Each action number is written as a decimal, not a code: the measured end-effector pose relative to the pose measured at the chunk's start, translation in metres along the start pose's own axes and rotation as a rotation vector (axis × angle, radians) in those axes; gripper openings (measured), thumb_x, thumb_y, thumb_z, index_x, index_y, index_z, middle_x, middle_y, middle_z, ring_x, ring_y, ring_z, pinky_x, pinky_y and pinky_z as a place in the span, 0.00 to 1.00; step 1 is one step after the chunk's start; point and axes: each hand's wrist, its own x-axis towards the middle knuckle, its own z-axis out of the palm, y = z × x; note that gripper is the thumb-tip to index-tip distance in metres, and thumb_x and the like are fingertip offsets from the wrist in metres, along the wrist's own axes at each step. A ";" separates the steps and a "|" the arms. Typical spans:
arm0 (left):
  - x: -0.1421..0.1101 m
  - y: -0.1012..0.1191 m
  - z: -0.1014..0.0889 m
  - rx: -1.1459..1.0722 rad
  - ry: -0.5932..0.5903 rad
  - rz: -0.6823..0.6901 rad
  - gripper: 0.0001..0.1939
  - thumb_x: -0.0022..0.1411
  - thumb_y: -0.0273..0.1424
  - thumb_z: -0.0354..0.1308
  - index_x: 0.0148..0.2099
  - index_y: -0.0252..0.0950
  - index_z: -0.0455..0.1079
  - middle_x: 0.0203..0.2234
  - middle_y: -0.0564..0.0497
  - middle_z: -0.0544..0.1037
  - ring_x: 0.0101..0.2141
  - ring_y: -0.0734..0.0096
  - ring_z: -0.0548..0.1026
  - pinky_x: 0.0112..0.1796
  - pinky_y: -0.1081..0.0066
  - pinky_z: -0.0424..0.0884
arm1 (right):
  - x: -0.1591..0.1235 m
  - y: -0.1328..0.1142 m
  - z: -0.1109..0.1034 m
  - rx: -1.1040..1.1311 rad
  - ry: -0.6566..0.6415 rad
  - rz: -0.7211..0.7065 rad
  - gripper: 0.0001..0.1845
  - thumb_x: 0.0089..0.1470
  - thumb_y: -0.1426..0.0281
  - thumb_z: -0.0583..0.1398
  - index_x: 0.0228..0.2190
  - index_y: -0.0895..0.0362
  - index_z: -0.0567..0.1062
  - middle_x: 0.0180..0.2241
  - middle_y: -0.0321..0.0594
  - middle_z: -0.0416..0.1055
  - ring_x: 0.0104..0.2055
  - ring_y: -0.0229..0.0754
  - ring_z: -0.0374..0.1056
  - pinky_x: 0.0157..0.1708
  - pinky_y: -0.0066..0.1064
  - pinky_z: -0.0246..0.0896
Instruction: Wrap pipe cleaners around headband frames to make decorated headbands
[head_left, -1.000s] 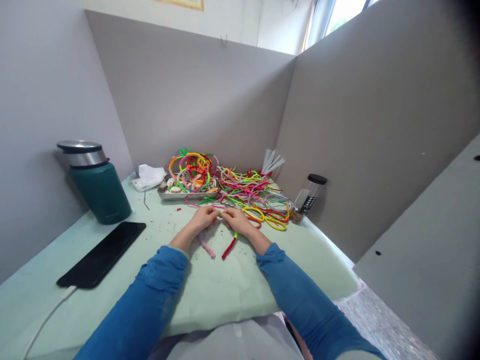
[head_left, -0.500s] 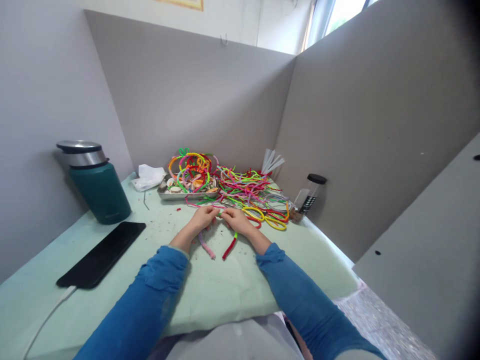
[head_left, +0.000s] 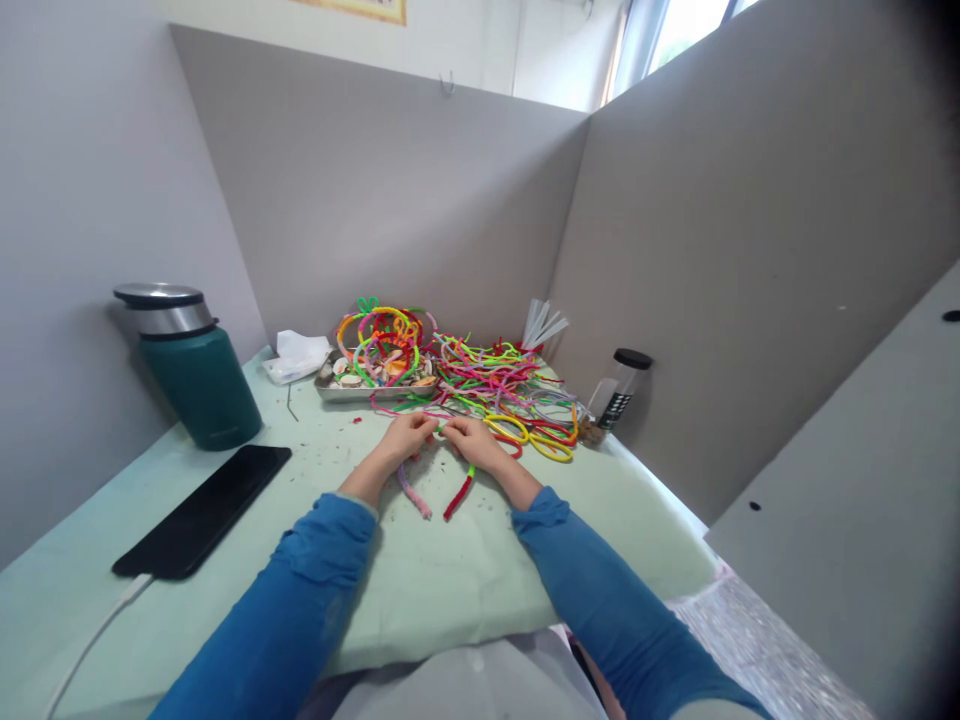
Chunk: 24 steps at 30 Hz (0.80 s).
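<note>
Between my hands is a headband wrapped in fuzzy pipe cleaner, its two ends pointing toward me: a pink and lilac end (head_left: pixel 415 495) and a red and lime end (head_left: pixel 459 497). My left hand (head_left: pixel 409 437) pinches the top of the band on its left side. Close beside it, my right hand (head_left: pixel 470 440) pinches the same band, with a bit of green showing between the fingertips. The fingers hide most of the band's top. Behind my hands lies a heap of loose pipe cleaners (head_left: pixel 495 365) in many colours.
A metal tray (head_left: pixel 375 395) holds shells and several wrapped headbands. Yellow loops (head_left: pixel 551 445) lie at right, near a clear black-lidded jar (head_left: pixel 622 390). At left are a teal bottle (head_left: pixel 199 385), a black phone (head_left: pixel 206 510) on a cable and white tissues (head_left: pixel 300 352). Grey partitions enclose the table.
Both hands stay at nearly the same spot, pinching the headband's top. The fingers shift only very slightly; nothing else has visibly moved.
</note>
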 end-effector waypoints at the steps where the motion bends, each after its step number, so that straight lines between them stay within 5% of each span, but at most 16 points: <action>1: 0.000 0.000 0.000 0.004 -0.012 0.002 0.11 0.54 0.37 0.56 0.28 0.32 0.68 0.16 0.55 0.69 0.12 0.82 0.59 0.13 0.78 0.57 | 0.000 -0.001 0.000 0.003 0.003 0.005 0.13 0.52 0.67 0.53 0.20 0.58 0.67 0.15 0.30 0.61 0.18 0.33 0.55 0.19 0.24 0.49; 24: 0.003 -0.005 0.000 0.014 -0.065 0.026 0.13 0.55 0.39 0.54 0.28 0.33 0.66 0.14 0.57 0.66 0.10 0.82 0.58 0.12 0.78 0.55 | 0.001 0.000 0.000 0.020 0.019 0.029 0.12 0.52 0.67 0.53 0.20 0.58 0.67 0.15 0.30 0.61 0.18 0.33 0.56 0.19 0.24 0.49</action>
